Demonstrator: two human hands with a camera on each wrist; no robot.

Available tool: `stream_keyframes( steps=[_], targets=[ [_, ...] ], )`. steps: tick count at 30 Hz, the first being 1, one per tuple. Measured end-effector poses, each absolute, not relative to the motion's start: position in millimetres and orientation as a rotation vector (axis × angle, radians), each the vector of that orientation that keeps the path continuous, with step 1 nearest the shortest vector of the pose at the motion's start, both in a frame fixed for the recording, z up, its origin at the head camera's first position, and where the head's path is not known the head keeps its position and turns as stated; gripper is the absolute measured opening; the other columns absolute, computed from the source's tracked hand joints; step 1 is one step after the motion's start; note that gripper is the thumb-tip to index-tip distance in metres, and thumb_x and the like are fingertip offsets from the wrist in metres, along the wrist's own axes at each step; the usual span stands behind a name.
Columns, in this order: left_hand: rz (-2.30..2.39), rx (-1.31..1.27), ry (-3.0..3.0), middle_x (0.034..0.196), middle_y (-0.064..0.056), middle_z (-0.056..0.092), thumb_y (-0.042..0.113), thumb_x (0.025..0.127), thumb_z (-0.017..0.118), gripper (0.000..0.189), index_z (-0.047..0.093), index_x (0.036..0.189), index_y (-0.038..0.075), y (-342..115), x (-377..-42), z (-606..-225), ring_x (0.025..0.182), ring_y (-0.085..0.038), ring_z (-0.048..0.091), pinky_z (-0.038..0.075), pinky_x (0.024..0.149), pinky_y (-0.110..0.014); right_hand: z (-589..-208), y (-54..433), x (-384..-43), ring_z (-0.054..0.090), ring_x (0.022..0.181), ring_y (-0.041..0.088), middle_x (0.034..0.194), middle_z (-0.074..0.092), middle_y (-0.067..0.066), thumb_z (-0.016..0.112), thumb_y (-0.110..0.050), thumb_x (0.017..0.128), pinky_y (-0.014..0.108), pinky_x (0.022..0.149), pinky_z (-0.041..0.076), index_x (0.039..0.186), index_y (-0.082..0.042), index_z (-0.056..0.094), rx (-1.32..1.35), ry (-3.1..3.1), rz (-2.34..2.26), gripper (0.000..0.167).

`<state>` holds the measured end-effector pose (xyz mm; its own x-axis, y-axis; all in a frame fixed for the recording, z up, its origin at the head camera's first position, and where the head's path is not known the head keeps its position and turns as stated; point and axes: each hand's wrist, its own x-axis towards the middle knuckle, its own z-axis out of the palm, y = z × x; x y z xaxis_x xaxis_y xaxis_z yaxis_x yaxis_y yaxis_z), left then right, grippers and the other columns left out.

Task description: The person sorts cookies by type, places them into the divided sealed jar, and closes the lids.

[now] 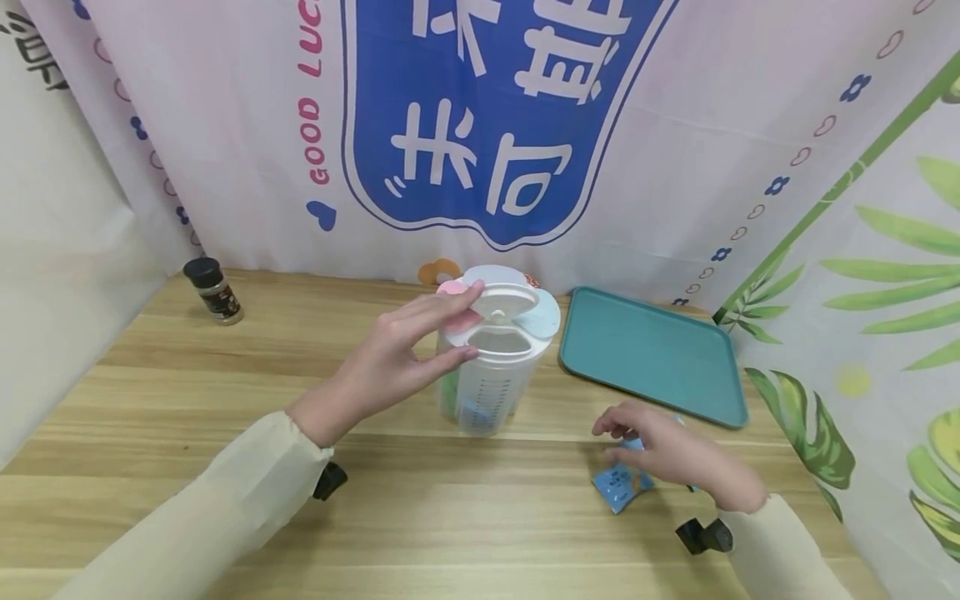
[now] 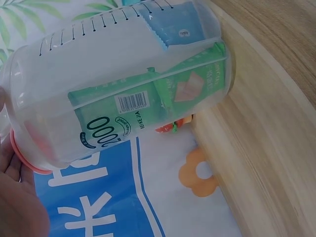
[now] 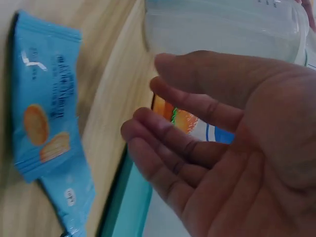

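A clear plastic storage canister [image 1: 491, 392] with printed measuring marks stands upright at mid-table. Its white lid has pink and pale blue lobes and two openings. Reaching from the left, my left hand [image 1: 397, 350] grips the lid between thumb and fingers. Inside the canister lie green packets [image 2: 187, 81] and a blue packet [image 2: 175, 27]. My right hand [image 1: 667, 454] hovers over two small blue biscuit packets [image 3: 47, 98], which overlap on the table. Its fingers are loosely bent, with nothing between them and the thumb.
A teal tray [image 1: 652, 354] lies at the back right of the wooden table [image 1: 300, 500]. At the back left stands a black-capped spice jar [image 1: 213, 292]. A printed cloth [image 1: 247, 150] hangs along the table's back edge.
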<state>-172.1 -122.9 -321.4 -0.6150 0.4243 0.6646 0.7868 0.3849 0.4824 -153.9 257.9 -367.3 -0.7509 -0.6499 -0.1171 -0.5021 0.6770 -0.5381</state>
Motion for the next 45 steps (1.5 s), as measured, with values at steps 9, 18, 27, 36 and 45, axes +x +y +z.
stream_keyframes(
  steps=[9, 18, 27, 36, 45],
  targets=[
    [-1.123, -1.05, -2.204, 0.15, -0.011, 0.063, 0.01, 0.086, 0.087, 0.071, 0.057, 0.15, 0.007, -121.8, -172.8, -322.4, 0.139, -0.03, 0.062, 0.047, 0.121, -0.048, -384.1, 272.0, -142.3, 0.052, 0.095, 0.01, 0.113, 0.065, 0.006, 0.079, -0.012, 0.09, 0.025, 0.078, 0.05, 0.117, -0.01, 0.069, -0.85, 2.498, -0.641, 0.028],
    [-1.132, -1.033, -2.227, 0.149, -0.011, 0.064, 0.011, 0.087, 0.086, 0.072, 0.055, 0.152, 0.01, -122.3, -171.8, -322.4, 0.139, -0.029, 0.062, 0.049, 0.12, -0.049, -392.1, 266.4, -142.1, 0.055, 0.092, 0.01, 0.103, 0.067, -0.002, 0.082, -0.015, 0.088, 0.025, 0.079, 0.049, 0.11, -0.01, 0.069, -0.93, 2.572, -0.565, 0.026],
    [-1.127, -1.027, -2.239, 0.149, -0.01, 0.064, 0.013, 0.088, 0.086, 0.073, 0.054, 0.153, 0.011, -122.5, -171.6, -322.5, 0.14, -0.029, 0.061, 0.049, 0.12, -0.049, -389.4, 262.6, -142.4, 0.046, 0.081, 0.004, 0.091, 0.058, -0.002, 0.077, -0.016, 0.094, 0.021, 0.066, 0.042, 0.114, -0.006, 0.066, -0.76, 2.446, -0.649, 0.024],
    [-1.119, -1.031, -2.225, 0.149, -0.01, 0.064, 0.012, 0.087, 0.086, 0.071, 0.056, 0.152, 0.01, -122.8, -172.1, -323.2, 0.139, -0.029, 0.062, 0.048, 0.12, -0.049, -384.2, 259.5, -145.0, 0.049, 0.081, 0.003, 0.092, 0.059, -0.003, 0.074, -0.017, 0.098, 0.021, 0.067, 0.046, 0.107, -0.01, 0.063, -0.76, 2.383, -0.686, 0.016],
    [-1.123, -1.022, -2.23, 0.15, -0.01, 0.064, 0.013, 0.087, 0.086, 0.072, 0.055, 0.152, 0.01, -122.4, -171.4, -323.0, 0.14, -0.029, 0.061, 0.047, 0.121, -0.049, -378.8, 255.5, -152.1, 0.053, 0.078, -0.002, 0.089, 0.063, -0.005, 0.07, -0.013, 0.098, 0.02, 0.066, 0.053, 0.106, -0.007, 0.065, -0.901, 2.412, -0.826, 0.011]
  ],
)
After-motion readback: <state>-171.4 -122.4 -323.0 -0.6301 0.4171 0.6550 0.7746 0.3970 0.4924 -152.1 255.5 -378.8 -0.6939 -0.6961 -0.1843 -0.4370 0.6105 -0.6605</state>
